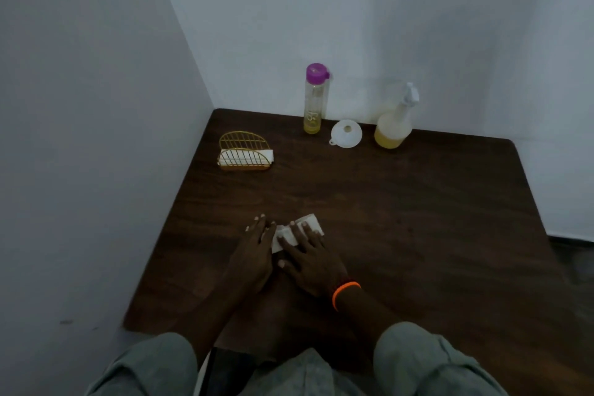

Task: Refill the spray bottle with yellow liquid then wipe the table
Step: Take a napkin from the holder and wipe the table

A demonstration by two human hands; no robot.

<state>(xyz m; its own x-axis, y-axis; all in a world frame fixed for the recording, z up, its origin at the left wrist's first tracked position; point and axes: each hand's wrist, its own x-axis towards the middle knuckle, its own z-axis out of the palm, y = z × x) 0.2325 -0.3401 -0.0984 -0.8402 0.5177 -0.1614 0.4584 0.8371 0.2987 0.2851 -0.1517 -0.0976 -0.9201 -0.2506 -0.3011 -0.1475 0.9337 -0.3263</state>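
A white folded napkin (313,224) lies on the dark wooden table (418,219) near its front left. My right hand (308,259) presses flat on the napkin with fingers spread. My left hand (255,247) lies flat beside it, touching the napkin's left edge. At the back stands the spray bottle (393,125) with a white trigger head on it and yellow liquid in its lower part. A clear bottle with a purple cap (314,100) stands left of it, with a little yellow liquid at the bottom. A white funnel (346,133) lies between them.
A gold wire napkin holder (244,151) with white napkins stands at the back left. White walls close the table's left and far sides. The table's right edge drops to a dark floor. An orange band circles my right wrist.
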